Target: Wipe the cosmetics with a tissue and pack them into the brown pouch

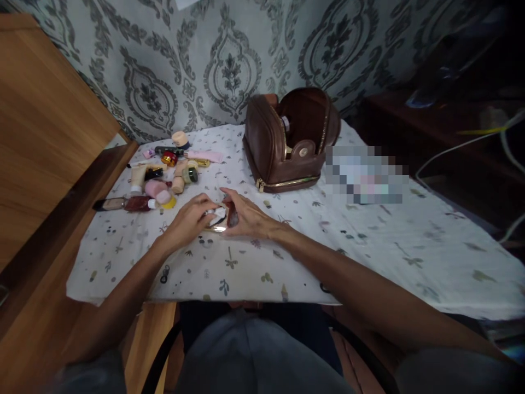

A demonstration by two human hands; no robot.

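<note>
In the middle of the table, near its front half, my right hand (248, 216) is closed around the side of a gold-edged case (216, 229) that looks like a makeup compact. A dark reddish-brown part of it shows between thumb and fingers. My left hand (186, 219) pinches a crumpled white wipe or tissue (218, 213) and presses it onto the case. Its fingertips are partly hidden by the white material. Left of both hands lies a group of cosmetics, among them a pink sponge (155, 189), a green-lidded jar (190, 175) and a dark red bottle (138, 203).
A brown leather bag (266, 148) stands unzipped behind my hands, with a small item inside. A blurred-out flat object (363, 175) lies to its right. A wooden panel (53, 98) borders the left side. A pale cable (451, 143) hangs at the right.
</note>
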